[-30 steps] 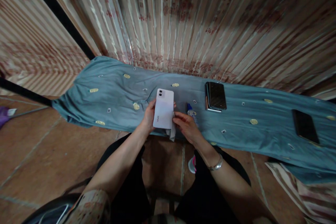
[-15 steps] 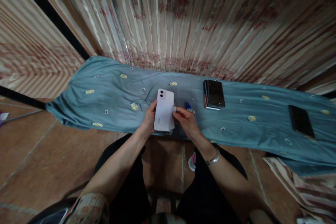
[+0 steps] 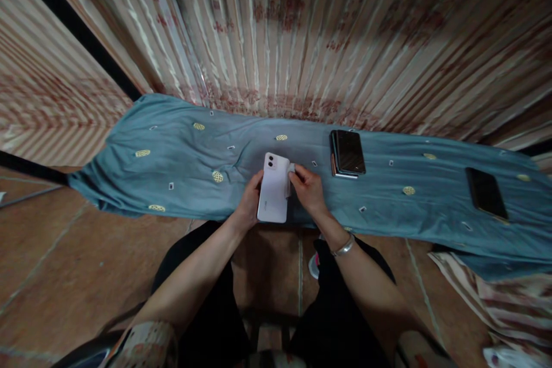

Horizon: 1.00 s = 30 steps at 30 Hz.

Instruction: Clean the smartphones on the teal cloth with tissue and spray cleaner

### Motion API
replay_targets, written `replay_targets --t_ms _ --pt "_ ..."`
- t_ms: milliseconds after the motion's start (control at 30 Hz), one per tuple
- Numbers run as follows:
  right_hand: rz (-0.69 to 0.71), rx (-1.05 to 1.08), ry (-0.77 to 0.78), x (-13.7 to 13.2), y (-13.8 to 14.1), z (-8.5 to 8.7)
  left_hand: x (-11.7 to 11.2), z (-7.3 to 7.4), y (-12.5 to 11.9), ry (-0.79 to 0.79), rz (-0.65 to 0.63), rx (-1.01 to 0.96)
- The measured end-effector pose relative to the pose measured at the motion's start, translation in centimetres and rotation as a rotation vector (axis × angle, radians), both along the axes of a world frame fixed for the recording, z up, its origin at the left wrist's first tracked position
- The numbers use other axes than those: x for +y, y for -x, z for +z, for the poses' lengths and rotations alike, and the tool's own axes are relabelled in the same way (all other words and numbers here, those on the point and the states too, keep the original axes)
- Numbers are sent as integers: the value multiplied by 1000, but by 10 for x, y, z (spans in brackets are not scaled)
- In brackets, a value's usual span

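Right hand [image 3: 307,188] has slid up the white phone [image 3: 273,188] — glossy, camera-side up — left hand [image 3: 251,201] gripping it

White phone [image 3: 273,188], teal cloth [image 3: 181,155] with yellow oval motifs, black phones [image 3: 348,152], beige-and-red striped curtain [image 3: 302,34].

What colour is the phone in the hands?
White, maybe faintly pinkish; the phone shows best in the head view, its back facing up.

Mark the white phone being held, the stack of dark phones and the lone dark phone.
White rectangular phone [image 3: 273,190]: head view, middle of its back.
Stack of dark phones [image 3: 348,152]: head view, top screen.
Lone dark phone [image 3: 486,192]: head view, screen centre.
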State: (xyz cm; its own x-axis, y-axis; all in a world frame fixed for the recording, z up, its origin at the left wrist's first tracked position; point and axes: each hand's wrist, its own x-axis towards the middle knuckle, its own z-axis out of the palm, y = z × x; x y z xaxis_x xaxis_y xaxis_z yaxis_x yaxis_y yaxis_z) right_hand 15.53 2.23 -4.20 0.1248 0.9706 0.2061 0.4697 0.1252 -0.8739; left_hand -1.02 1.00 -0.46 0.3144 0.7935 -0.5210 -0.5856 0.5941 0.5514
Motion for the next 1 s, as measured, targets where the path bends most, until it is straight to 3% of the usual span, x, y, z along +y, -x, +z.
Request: replay_targets --t_ms 133,267,433,600,800,1000 --pt "-37 -196 -110 5 -4 -6 -7 10 -6 59 0 0" --pt "12 -394 -243 5 -5 -13 -9 15 -10 79 -9 -14" --pt "56 -564 -266 3 -9 -8 -12 15 -15 95 -46 -18" --pt "85 -600 -297 -1 -7 0 -12 11 -21 88 -103 -1" --pt "137 -591 -306 -10 1 -4 -6 12 -20 95 22 45" --pt "169 -580 -328 -24 8 -7 3 4 -14 91 39 10"
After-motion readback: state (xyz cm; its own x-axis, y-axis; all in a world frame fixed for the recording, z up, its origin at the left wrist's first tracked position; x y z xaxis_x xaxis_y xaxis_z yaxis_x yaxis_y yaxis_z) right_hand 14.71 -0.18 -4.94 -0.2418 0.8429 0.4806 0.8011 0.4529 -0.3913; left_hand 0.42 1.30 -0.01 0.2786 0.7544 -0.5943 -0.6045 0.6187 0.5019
